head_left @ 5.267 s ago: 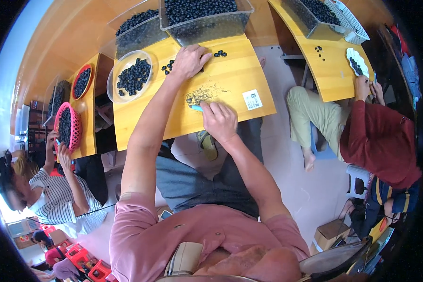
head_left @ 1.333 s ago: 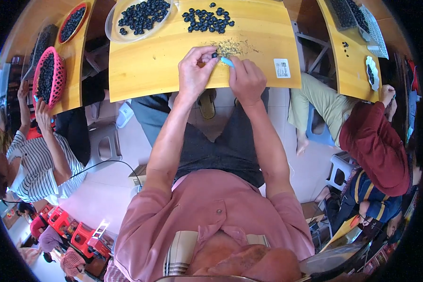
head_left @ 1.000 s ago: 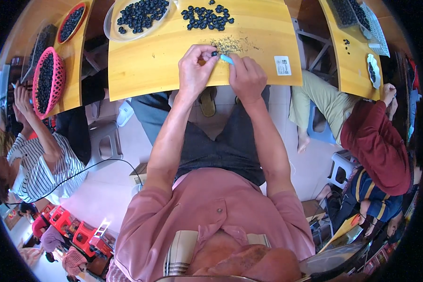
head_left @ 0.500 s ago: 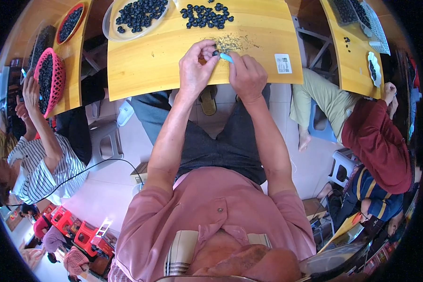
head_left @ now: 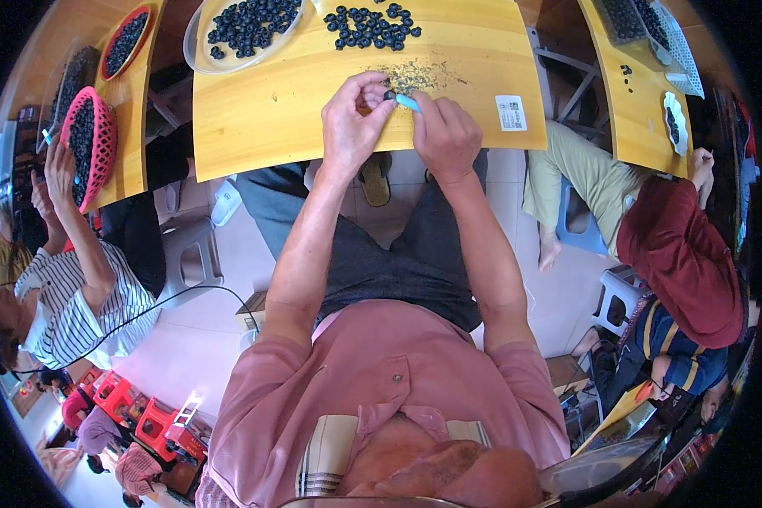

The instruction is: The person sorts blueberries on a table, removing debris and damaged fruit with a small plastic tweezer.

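Over the near part of the yellow wooden table [head_left: 262, 123], my left hand [head_left: 350, 123] pinches a small round black part [head_left: 389, 95] between thumb and fingers. My right hand [head_left: 447, 140] is closed around a light blue tool handle [head_left: 407, 102], whose tip meets the black part. The working end of the tool is too small to make out. Dark crumbs and shavings [head_left: 411, 74] lie scattered just beyond my hands. Farther off, several loose black ring-shaped parts [head_left: 371, 30] are spread on the wood.
A clear round tub [head_left: 193, 49] of similar black parts stands at the far left, and a white label [head_left: 510, 113] sticks near the right edge. People work at side tables; a pink basket [head_left: 103, 144] is at the left, a white dish [head_left: 676, 124] at the right.
My hands, the tool and the black part stay almost in place. At the left, the co-worker's hands have shifted slightly.
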The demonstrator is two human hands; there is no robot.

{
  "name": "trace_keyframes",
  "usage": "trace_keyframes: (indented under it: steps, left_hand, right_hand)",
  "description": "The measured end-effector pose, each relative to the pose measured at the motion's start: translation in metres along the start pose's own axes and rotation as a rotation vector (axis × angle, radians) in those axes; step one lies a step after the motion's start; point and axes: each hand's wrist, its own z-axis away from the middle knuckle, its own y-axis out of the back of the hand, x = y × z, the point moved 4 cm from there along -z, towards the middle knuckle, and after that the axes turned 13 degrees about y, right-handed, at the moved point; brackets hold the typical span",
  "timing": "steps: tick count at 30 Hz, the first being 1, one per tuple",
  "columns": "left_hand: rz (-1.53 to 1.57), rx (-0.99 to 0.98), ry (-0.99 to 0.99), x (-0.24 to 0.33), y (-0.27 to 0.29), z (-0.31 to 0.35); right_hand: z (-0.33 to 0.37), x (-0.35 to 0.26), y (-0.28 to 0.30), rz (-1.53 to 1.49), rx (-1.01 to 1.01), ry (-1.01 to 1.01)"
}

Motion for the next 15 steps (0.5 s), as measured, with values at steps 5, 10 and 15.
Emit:
trace_keyframes:
  steps: [5,10,15]
  left_hand:
    - [0.100,0.004,-0.013,-0.0043,0.0004,-0.0023]
    - [0.248,-0.033,0.038,-0.0090,0.0045,-0.0024]
    - [0.214,0.025,0.018,-0.0065,0.0048,-0.0028]
  right_hand:
    - [-0.0010,-0.0007,-0.0001,0.031,-0.020,0.010]
    - [-0.0037,-0.0002,-0.0006,0.016,-0.047,-0.037]
    - [-0.0019,0.0004,-0.0008,-0.002,-0.016,-0.056]
